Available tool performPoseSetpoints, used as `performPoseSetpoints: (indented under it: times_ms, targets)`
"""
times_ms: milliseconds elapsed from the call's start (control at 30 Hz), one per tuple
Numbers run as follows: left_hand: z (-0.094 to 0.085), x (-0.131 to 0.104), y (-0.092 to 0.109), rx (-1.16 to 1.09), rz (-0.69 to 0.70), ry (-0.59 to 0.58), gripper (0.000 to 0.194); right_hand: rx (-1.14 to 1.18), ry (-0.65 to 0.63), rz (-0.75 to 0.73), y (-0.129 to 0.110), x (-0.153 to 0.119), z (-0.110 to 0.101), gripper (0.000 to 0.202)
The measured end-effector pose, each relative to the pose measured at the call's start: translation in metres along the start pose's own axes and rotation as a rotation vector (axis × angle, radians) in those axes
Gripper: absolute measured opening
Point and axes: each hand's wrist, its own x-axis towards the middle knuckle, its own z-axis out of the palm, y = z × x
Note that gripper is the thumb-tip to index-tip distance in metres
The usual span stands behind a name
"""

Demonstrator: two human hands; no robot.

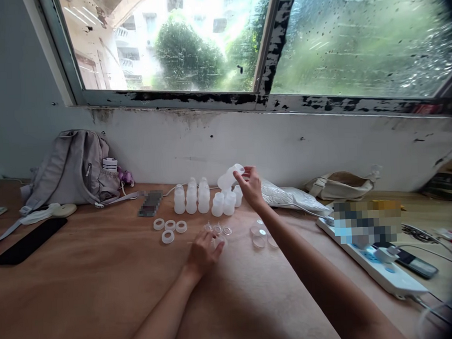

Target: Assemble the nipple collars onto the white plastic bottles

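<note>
My right hand (250, 186) grips a translucent white bottle (226, 180) between thumb and fingers, tilted above the other bottles. Below it stand short, wide-bodied bottles (218, 205), and to their left 3 taller, slim bottles (191, 198). Low on the table, my left hand (204, 253) has its thumb and fingers apart around a clear part (217, 242), which they partly hide. Just beyond those fingertips lie clear nipple-like pieces (227, 231). Several white rings (168, 236) lie left of them. Clear cup-shaped covers (259, 239) sit beside my right forearm.
A grey backpack (72, 168) leans on the wall at left, with a black flat object (30, 240) before it. Plastic packaging (290, 196) lies behind my right arm. A power strip (376, 263) with cables and a phone (417, 262) occupy the right.
</note>
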Motion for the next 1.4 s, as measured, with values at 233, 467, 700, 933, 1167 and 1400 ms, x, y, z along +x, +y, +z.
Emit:
performPoseSetpoints:
  times_ms: [233, 467, 700, 933, 1167, 1400]
  targets:
    - [0.001, 0.010, -0.010, -0.562, -0.437, 0.184, 0.025, 0.424, -0.310, 0.303, 0.016, -0.102, -0.033, 0.033]
    - [0.000, 0.010, -0.004, -0.714, -0.539, 0.152, 0.028, 0.229, -0.502, 0.170, 0.034, -0.154, -0.028, 0.029]
    - [0.005, 0.005, 0.004, -0.748, -0.566, 0.067, 0.028, -0.081, -0.516, -0.125, 0.032, -0.161, -0.027, 0.035]
    - [0.008, 0.004, 0.008, -0.709, -0.573, 0.067, 0.029, -0.186, -0.536, -0.196, 0.039, -0.170, -0.030, 0.052]
    - [0.005, 0.005, 0.004, -0.692, -0.559, 0.100, 0.026, -0.162, -0.555, -0.228, 0.034, -0.170, -0.034, 0.050]
    - [0.006, 0.006, 0.001, -0.665, -0.550, 0.119, 0.023, -0.194, -0.537, -0.227, 0.043, -0.171, -0.030, 0.056]
